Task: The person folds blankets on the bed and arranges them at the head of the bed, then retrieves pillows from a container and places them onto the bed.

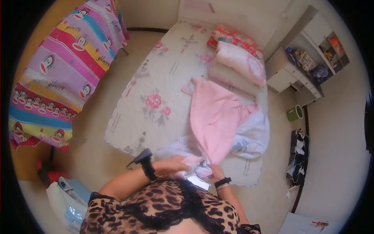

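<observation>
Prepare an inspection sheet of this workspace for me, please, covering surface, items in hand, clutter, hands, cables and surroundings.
Surface: floral bed cover, spread over the bed, partly covered.
Job's things: pink cloth, lying loosely, its near end bunched; white-and-blue fabric partly beneath it.
Clutter: folded bedding and a red floral pillow at the bed's far end; white bag on the floor.
Hands: left hand and right hand both closed on the bunched end.
Cables: white cables tangled by the right wall; connections unclear.
Surroundings: monkey-print cloth at left; desk and green bin at right.
</observation>
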